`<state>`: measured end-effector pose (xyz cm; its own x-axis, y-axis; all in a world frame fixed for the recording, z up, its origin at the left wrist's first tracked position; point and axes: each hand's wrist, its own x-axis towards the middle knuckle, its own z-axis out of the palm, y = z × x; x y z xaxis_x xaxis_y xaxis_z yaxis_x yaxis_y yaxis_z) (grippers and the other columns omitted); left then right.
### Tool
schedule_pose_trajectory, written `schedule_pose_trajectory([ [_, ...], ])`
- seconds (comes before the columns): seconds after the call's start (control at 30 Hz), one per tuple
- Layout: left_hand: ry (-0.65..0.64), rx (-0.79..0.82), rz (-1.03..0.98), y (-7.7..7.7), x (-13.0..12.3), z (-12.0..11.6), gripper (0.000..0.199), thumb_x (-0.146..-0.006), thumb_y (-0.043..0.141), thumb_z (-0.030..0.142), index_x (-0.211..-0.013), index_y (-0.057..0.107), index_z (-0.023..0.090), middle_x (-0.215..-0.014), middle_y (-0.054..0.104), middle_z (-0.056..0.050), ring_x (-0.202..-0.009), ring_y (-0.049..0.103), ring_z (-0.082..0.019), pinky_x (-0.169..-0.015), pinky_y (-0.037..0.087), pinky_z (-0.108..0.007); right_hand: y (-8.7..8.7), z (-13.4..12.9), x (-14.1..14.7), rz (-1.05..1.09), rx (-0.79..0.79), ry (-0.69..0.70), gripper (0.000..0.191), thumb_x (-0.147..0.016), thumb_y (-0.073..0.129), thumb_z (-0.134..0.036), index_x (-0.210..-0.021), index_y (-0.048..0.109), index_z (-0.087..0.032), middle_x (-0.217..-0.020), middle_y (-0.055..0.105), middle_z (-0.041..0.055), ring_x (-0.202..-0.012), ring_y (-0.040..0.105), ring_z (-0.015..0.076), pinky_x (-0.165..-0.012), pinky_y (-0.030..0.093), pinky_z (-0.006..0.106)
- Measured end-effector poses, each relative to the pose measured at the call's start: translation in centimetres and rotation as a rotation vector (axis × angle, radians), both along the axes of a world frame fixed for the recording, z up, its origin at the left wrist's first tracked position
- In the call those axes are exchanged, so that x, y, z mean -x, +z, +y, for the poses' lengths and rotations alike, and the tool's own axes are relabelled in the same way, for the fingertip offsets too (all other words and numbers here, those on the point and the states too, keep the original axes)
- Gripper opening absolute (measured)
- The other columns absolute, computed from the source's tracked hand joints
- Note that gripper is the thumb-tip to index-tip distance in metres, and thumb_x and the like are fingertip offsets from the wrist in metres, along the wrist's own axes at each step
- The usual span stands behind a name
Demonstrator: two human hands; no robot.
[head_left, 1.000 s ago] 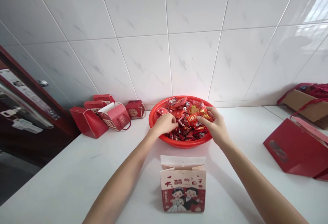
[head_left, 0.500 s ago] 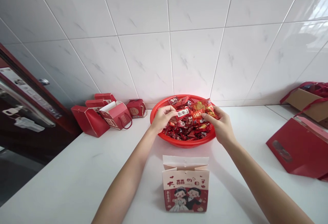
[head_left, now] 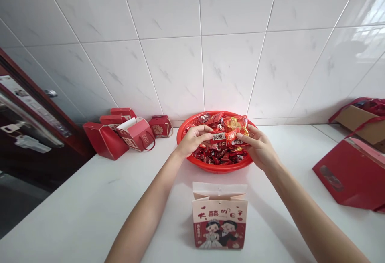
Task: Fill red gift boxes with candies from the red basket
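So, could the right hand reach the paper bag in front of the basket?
Probably yes: nothing visible blocks the way from the right hand to the bag, though that hand holds a candy packet over the basket.

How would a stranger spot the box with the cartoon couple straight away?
On the white counter, find the red basket of wrapped candies. The gift box stands just nearer the camera, top open. Unlike the red boxes to the left, its front shows a cartoon couple beneath a pale upper band.
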<state>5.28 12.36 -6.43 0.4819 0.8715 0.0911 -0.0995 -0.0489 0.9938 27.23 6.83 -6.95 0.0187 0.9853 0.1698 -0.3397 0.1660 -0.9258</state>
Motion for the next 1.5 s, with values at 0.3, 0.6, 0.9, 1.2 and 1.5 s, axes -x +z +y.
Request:
schedule_pose_trajectory([
  [0.3,-0.019,-0.041,0.019,-0.2,-0.1,-0.1,0.053,-0.066,0.090,0.037,-0.110,0.067,0.016,-0.103,0.079,-0.009,-0.084,0.078,-0.023,-0.077,0.065,-0.037,-0.3,0.0,0.5,-0.013,-0.029,-0.052,0.049,-0.062,0.094,-0.041,-0.103,0.073,-0.025,-0.110,0.079,0.0062,-0.107,0.074,0.0324,-0.097,0.059,0.050],
  [0.6,0.482,-0.327,-0.158,-0.7,-0.3,0.3,0.053,-0.075,0.079,0.043,-0.119,0.059,0.021,-0.102,0.078,-0.004,-0.068,0.069,-0.012,-0.077,0.060,-0.030,-0.7,0.0,0.6,-0.034,0.004,-0.172,0.047,-0.060,0.094,-0.042,-0.097,0.070,-0.025,-0.097,0.080,0.0044,-0.089,0.076,0.0297,-0.084,0.064,0.048],
  [0.9,0.352,-0.343,0.141,-0.3,-2.3,-2.0,0.033,-0.081,0.072,0.035,-0.109,0.069,0.018,-0.090,0.078,-0.006,-0.076,0.074,-0.020,-0.062,0.059,-0.028,-0.7,-0.5,0.8,-0.144,-0.055,-0.016,0.052,-0.070,0.090,-0.044,-0.114,0.070,-0.026,-0.107,0.080,0.0054,-0.098,0.076,0.0304,-0.090,0.062,0.049],
  [1.2,0.350,-0.356,0.194,-0.5,-3.1,-2.5,0.030,-0.082,0.072,0.034,-0.107,0.070,0.017,-0.082,0.076,-0.004,-0.073,0.072,-0.019,-0.063,0.060,-0.027,-1.1,-0.2,0.5,-0.160,-0.056,-0.035,0.046,-0.074,0.088,-0.050,-0.107,0.071,-0.025,-0.102,0.080,0.0060,-0.096,0.076,0.0301,-0.090,0.062,0.048],
  [1.5,0.508,-0.451,0.245,1.8,3.3,0.4,0.029,-0.080,0.072,0.040,-0.094,0.075,0.015,-0.089,0.080,-0.008,-0.078,0.074,-0.021,-0.080,0.060,-0.033,-1.1,-0.1,0.6,-0.057,-0.058,-0.111,0.046,-0.072,0.090,-0.049,-0.108,0.072,-0.026,-0.114,0.079,0.0072,-0.108,0.074,0.0334,-0.094,0.062,0.050],
])
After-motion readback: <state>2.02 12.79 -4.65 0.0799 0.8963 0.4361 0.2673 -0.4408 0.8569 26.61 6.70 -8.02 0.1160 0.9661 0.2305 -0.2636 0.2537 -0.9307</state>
